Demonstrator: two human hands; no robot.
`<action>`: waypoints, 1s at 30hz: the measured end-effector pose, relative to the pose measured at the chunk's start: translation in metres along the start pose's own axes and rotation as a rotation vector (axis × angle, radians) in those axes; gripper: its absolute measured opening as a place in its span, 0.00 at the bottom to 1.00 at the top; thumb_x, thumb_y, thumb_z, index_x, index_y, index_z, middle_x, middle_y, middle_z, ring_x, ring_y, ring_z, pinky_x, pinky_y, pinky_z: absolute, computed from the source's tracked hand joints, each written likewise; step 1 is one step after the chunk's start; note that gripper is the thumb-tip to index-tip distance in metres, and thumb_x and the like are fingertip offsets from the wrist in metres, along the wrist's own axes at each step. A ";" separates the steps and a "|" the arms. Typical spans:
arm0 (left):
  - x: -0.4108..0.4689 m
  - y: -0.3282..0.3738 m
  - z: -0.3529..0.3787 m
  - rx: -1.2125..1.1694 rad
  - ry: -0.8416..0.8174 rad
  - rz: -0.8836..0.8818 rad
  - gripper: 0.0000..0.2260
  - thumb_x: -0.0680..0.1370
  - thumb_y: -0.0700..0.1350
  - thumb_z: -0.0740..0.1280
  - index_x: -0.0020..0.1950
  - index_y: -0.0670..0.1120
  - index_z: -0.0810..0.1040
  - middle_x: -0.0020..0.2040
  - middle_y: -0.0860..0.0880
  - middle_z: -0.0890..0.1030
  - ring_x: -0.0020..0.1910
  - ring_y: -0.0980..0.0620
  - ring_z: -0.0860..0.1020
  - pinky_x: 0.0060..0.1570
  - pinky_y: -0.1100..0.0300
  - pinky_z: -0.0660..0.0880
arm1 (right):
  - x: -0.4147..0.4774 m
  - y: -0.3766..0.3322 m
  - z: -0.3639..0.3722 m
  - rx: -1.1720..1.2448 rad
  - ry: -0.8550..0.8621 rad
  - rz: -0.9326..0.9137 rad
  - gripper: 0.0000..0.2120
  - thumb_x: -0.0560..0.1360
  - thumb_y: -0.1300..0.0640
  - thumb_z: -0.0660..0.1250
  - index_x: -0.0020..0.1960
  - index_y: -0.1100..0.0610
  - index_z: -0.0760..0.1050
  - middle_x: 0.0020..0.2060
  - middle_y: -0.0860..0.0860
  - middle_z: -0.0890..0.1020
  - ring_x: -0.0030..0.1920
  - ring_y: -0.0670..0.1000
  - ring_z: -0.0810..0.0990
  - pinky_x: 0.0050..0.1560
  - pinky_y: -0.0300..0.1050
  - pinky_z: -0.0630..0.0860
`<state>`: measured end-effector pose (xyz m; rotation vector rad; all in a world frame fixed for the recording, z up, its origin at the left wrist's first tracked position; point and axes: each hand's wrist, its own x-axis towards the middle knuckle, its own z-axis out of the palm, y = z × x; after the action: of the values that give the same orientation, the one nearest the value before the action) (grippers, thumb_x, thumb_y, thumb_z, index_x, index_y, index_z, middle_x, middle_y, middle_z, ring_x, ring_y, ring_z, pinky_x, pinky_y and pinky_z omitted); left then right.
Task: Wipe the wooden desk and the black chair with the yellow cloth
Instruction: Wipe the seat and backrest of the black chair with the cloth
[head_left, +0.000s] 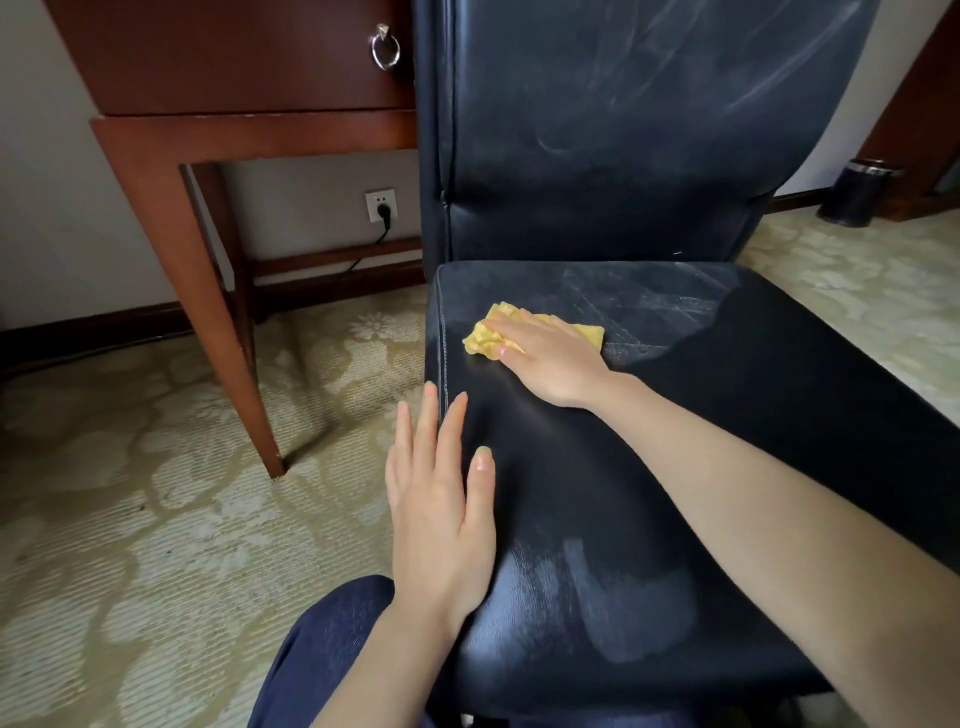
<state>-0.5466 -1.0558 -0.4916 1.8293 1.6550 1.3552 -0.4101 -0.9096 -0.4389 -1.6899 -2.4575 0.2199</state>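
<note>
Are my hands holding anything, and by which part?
Nothing is gripped. The right hand presses flat on the yellow cloth; the left hand rests on the chair seat.

The chair (597, 130) is black with pale grey smears, the cloth (485, 340) bright yellow, the wooden worktop (234, 57) reddish brown, the carpet (156, 519) cream and beige with a flower pattern, and the trouser leg (322, 649) dark blue

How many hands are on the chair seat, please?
2: left hand flat on the chair seat near its left edge; right hand pressing the yellow cloth farther back.
</note>
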 end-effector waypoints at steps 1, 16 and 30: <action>0.000 0.000 0.000 -0.007 -0.009 0.006 0.22 0.78 0.60 0.42 0.72 0.60 0.54 0.74 0.66 0.47 0.76 0.62 0.41 0.73 0.60 0.42 | -0.011 -0.002 0.001 -0.001 0.013 -0.029 0.21 0.83 0.50 0.48 0.76 0.45 0.56 0.76 0.45 0.56 0.76 0.47 0.50 0.74 0.46 0.47; 0.001 0.002 -0.004 -0.033 -0.070 -0.133 0.32 0.74 0.61 0.38 0.74 0.55 0.63 0.76 0.60 0.53 0.76 0.60 0.43 0.74 0.48 0.42 | -0.203 -0.041 0.038 -0.086 0.292 -0.186 0.20 0.80 0.47 0.53 0.71 0.45 0.66 0.70 0.42 0.69 0.72 0.47 0.64 0.71 0.50 0.59; 0.003 0.002 -0.006 0.117 -0.113 -0.105 0.34 0.72 0.64 0.41 0.76 0.54 0.59 0.78 0.56 0.49 0.76 0.58 0.39 0.74 0.48 0.38 | -0.202 0.017 0.003 -0.070 0.105 -0.085 0.23 0.79 0.40 0.44 0.74 0.39 0.56 0.72 0.33 0.56 0.74 0.36 0.49 0.74 0.40 0.46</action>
<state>-0.5505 -1.0557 -0.4853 1.8182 1.7768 1.1124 -0.3245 -1.0921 -0.4539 -1.5760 -2.4791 0.0345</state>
